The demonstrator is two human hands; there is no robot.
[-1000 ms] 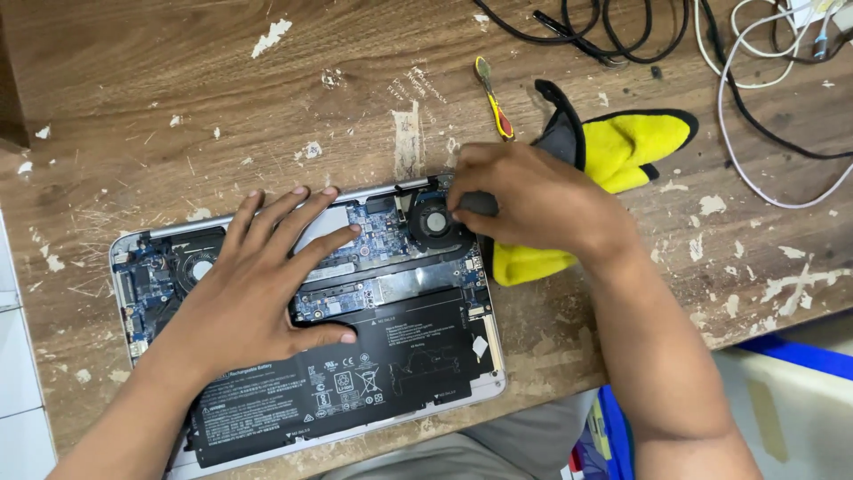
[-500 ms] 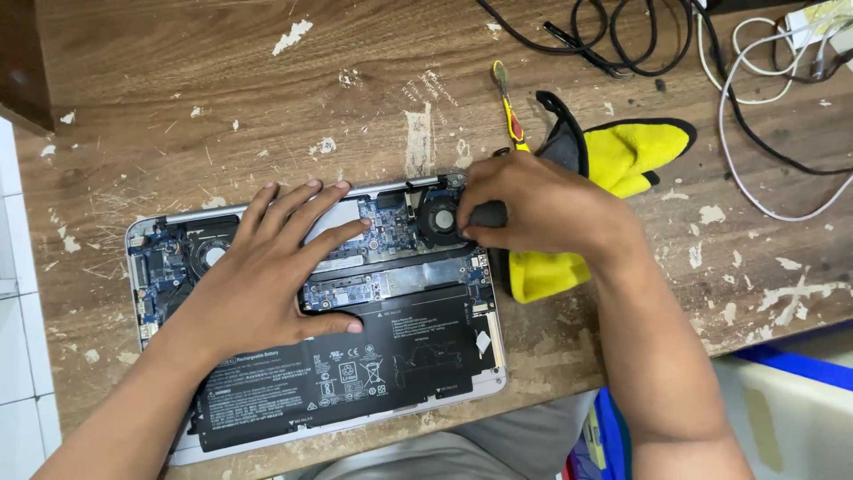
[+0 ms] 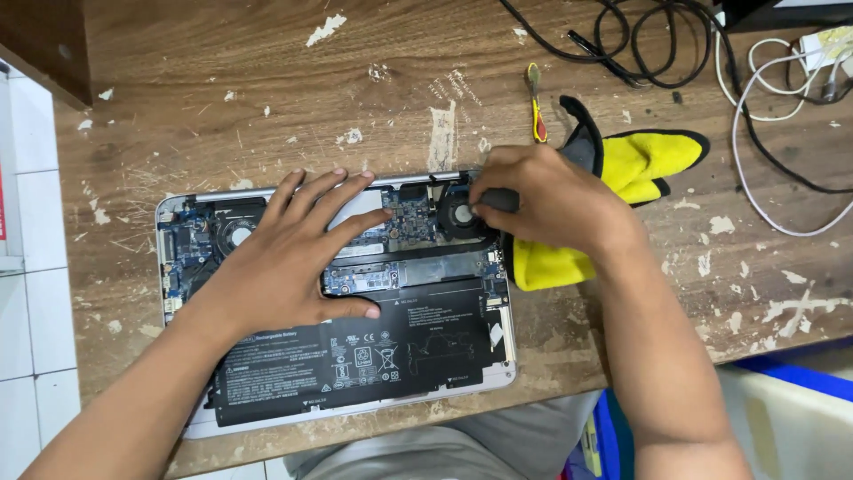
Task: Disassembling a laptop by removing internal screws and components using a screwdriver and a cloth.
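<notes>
Dark tool handle [image 3: 500, 200] gripped in the closed right hand [image 3: 546, 200] at the right fan [image 3: 459, 216], left hand [image 3: 289, 258] laid flat with fingers spread on the opened laptop [image 3: 338, 298], black battery [image 3: 355, 351] nearest, yellow cloth [image 3: 635, 164] beyond, cables [image 3: 657, 44] farthest across the wooden table [image 3: 267, 80].

Electronics repair workshop. Shown by: worn wooden counter [image 3: 267, 80], scratched and flecked with white paint; opened laptop [image 3: 355, 356] with bared circuit board, fans and black battery; tangled black cables [image 3: 640, 44] and white cables [image 3: 755, 98] at the far edge; small screwdriver [image 3: 536, 111] beside a yellow cloth [image 3: 640, 160]; white tiled floor [image 3: 27, 267] at left.
</notes>
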